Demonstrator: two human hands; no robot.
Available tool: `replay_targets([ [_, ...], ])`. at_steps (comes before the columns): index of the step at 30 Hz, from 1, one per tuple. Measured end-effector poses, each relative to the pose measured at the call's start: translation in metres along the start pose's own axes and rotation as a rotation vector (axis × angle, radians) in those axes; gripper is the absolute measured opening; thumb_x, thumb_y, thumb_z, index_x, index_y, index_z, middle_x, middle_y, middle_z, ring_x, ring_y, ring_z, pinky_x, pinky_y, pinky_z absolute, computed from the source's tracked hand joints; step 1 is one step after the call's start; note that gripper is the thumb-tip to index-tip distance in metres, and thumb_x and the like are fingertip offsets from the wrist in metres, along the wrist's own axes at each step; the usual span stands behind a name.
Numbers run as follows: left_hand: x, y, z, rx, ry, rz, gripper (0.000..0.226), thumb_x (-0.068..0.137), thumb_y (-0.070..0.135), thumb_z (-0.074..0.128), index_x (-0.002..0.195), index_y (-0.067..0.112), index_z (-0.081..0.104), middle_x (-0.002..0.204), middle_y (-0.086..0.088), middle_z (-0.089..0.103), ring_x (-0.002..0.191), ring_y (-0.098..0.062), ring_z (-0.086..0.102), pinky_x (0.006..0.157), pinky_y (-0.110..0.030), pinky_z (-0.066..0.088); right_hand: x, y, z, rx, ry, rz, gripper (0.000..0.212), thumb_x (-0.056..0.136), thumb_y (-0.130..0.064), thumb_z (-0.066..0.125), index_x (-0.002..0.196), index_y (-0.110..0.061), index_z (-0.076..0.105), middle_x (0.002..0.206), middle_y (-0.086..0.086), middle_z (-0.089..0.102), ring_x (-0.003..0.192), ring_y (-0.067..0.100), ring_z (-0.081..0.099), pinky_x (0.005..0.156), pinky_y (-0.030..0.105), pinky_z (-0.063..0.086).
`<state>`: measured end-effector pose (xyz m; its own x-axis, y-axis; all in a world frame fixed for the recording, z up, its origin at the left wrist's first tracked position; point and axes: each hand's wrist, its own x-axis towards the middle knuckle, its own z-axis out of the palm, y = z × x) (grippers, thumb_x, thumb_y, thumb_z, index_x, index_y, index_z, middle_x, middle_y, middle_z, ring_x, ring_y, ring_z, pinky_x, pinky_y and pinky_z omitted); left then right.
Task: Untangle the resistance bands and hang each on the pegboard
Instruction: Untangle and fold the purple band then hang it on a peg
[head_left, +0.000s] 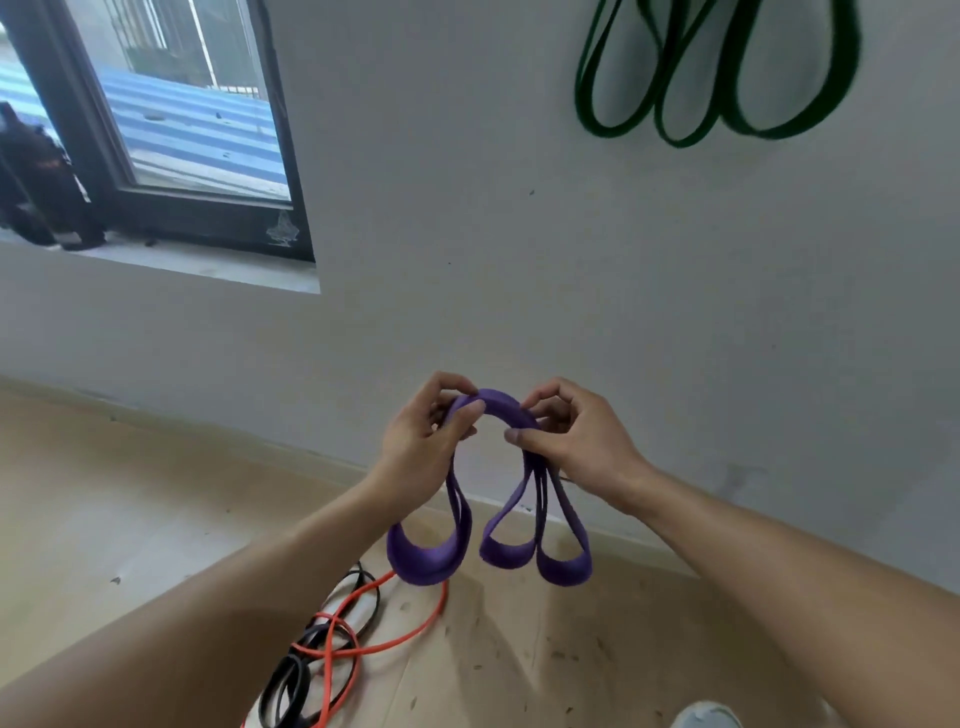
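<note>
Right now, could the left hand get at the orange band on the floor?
Probably not yet. The left hand is busy: its grip pinches the purple band, as does the right hand. The orange band lies low on the floor, tangled with a black band. Nothing blocks the way down, though.

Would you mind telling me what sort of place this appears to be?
Probably a bare indoor room used for exercise gear: a plain wall with a window, a green band hanging up, and a light wooden floor.
</note>
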<state>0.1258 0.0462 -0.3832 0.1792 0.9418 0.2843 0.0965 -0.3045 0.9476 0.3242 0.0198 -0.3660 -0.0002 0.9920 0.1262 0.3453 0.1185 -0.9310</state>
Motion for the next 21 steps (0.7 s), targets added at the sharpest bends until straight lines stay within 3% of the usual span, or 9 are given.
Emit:
replay_targets([
  [3, 0.003, 0.01, 0.009, 0.034, 0.037, 0.044, 0.012, 0.095, 0.022, 0.07, 0.098, 0.032, 0.063, 0.088, -0.002, 0.071, 0.087, -0.025, 0.068, 0.085, -0.045, 0.054, -0.001, -0.011, -0.012, 0.037, 0.091, -0.055, 0.027, 0.08, -0.018, 0.089, 0.099, -0.024, 0.07, 0.093, -0.001, 0.078, 0.082, 0.014, 0.074, 0.069, 0.024, 0.059],
  [7, 0.011, 0.037, 0.017, 0.112, 0.045, 0.119, 0.027, 0.083, 0.028, 0.083, 0.101, 0.028, 0.063, 0.094, 0.012, 0.069, 0.083, -0.008, 0.066, 0.073, -0.024, 0.056, -0.001, -0.028, -0.029, 0.097, 0.176, -0.135, 0.024, 0.081, -0.02, 0.088, 0.098, -0.025, 0.073, 0.095, -0.004, 0.079, 0.086, 0.01, 0.074, 0.075, 0.024, 0.058],
  [11, 0.025, 0.067, 0.026, 0.112, 0.104, 0.199, 0.02, 0.084, 0.025, 0.083, 0.097, 0.026, 0.068, 0.089, 0.011, 0.071, 0.081, -0.008, 0.067, 0.068, -0.017, 0.051, -0.005, -0.047, -0.044, -0.002, 0.261, -0.245, 0.019, 0.083, -0.022, 0.086, 0.096, -0.026, 0.073, 0.092, -0.007, 0.078, 0.087, 0.011, 0.074, 0.08, 0.03, 0.06],
  [16, 0.034, 0.102, 0.042, 0.118, 0.091, 0.285, 0.011, 0.086, 0.028, 0.081, 0.091, 0.032, 0.072, 0.088, 0.018, 0.074, 0.085, -0.001, 0.07, 0.073, -0.015, 0.052, -0.012, -0.075, -0.072, -0.079, 0.37, -0.337, 0.017, 0.083, -0.026, 0.086, 0.096, -0.029, 0.075, 0.089, -0.013, 0.076, 0.082, 0.007, 0.072, 0.075, 0.022, 0.056],
  [19, 0.037, 0.121, 0.051, 0.158, 0.132, 0.339, 0.012, 0.086, 0.033, 0.08, 0.095, 0.035, 0.074, 0.092, 0.023, 0.074, 0.089, 0.003, 0.069, 0.078, -0.015, 0.053, -0.016, -0.089, -0.091, -0.317, 0.477, -0.43, 0.022, 0.084, -0.036, 0.084, 0.104, -0.029, 0.08, 0.108, -0.018, 0.074, 0.104, 0.001, 0.067, 0.095, 0.022, 0.052],
  [21, 0.042, 0.135, 0.058, 0.198, 0.179, 0.39, 0.018, 0.084, 0.039, 0.081, 0.101, 0.033, 0.076, 0.099, 0.022, 0.072, 0.092, 0.0, 0.068, 0.083, -0.024, 0.057, -0.017, -0.096, -0.103, -0.522, 0.592, -0.525, 0.027, 0.085, -0.04, 0.082, 0.107, -0.026, 0.081, 0.109, -0.014, 0.072, 0.107, 0.004, 0.063, 0.098, 0.024, 0.05],
])
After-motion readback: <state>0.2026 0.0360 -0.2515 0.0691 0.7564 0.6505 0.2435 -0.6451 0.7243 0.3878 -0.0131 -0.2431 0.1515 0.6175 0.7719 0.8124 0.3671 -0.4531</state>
